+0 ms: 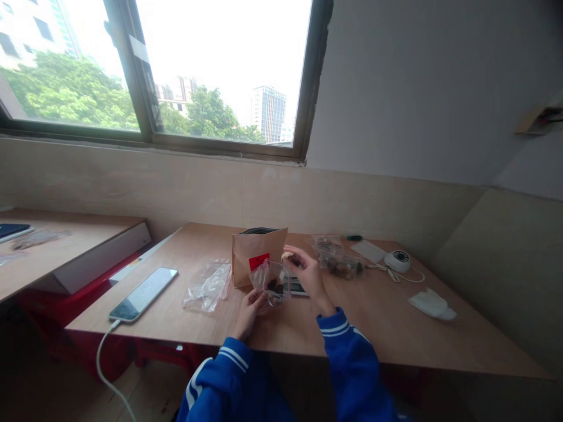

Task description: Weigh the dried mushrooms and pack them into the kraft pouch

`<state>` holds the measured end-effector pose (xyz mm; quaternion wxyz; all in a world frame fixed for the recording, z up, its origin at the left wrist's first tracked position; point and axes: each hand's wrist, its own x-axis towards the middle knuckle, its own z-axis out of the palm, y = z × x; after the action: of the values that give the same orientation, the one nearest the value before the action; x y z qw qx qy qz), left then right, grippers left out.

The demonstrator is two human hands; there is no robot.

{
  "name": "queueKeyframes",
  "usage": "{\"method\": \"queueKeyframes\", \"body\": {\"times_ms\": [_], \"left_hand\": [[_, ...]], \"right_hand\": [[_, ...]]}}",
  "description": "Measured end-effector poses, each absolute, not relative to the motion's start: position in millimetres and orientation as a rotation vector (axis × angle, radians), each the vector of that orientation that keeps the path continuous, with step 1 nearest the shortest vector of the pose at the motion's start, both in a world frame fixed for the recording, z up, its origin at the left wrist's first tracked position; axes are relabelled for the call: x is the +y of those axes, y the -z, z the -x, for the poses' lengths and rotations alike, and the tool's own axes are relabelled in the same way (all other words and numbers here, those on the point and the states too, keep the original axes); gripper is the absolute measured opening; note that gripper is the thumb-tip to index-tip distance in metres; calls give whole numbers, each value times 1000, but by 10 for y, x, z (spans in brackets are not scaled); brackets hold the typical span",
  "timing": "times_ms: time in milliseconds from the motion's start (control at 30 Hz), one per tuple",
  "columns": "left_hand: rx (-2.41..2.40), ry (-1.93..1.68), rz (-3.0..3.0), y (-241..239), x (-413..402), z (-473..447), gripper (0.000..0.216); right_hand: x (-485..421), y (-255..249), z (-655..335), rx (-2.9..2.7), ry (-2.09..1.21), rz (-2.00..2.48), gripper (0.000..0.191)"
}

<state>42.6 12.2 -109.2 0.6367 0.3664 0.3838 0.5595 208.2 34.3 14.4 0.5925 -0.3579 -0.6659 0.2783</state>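
Note:
My left hand point(254, 305) is closed on the edge of a clear zip bag point(285, 287), which has some dark pieces in its bottom. Above the bag's right side, my right hand point(304, 269) pinches a small pale and brown piece point(289, 257) whose kind I cannot make out. Just behind the zip bag stands a brown paper pouch point(241, 255), upright with its top open and a red label point(259, 261) on its front. A flat device point(299, 286) lies behind the zip bag, partly hidden by it and my right hand.
Flat clear bags point(209, 287) lie left of the pouch. A phone point(144, 295) on a white cable rests at the table's left. On the right are filled clear bags point(341, 261), a white dome camera point(397, 261) with cables, and a crumpled white tissue point(432, 303).

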Motion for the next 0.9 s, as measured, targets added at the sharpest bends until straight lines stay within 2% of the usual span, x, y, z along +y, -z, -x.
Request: {"method": "queueKeyframes", "body": {"times_ms": [133,267,367,467,767,900], "left_hand": [[869,-1281,-870,1121,137,-428,40],[894,-1274,-871,1125,139,-433,41],[902,-1267,-868,1132,145,-433,42],[892,-1266,-888,1143,151,-428,42],[914,-1257,-862,1103,131,-435,43],[907,-1267,-856,1093,126,-438,45]], "right_hand": [[649,-600,-1910,-1548,-608,749,34],[974,-832,-1696,-1746,-406,751,24],[1116,-819,-1591,-1964,-334,782,20],[1146,-763,-1583,-2049,-323,823,24],[1102,-840,-1718,-2195,-531,816,32],[1092,-849,-1733,-2270,-458,775,31]]}}
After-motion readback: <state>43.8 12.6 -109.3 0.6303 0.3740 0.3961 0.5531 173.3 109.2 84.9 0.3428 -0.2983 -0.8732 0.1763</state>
